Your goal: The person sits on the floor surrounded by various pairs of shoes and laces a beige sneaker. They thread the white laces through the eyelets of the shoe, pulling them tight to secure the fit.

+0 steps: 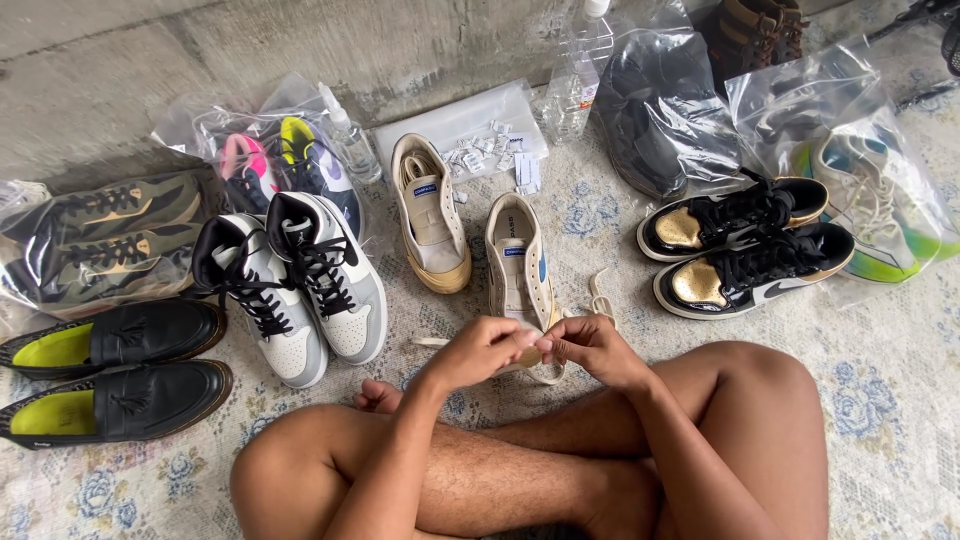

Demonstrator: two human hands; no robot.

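Clear plastic bags (850, 120) hold shoes; a flat white packet (470, 125) lies by the wall.

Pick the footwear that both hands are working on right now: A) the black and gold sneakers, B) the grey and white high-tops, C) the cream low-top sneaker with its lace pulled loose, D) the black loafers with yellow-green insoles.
C: the left hand and right hand meet at the toe of the cream low-top sneaker, pinching its loose lace, while the other pairs lie untouched.
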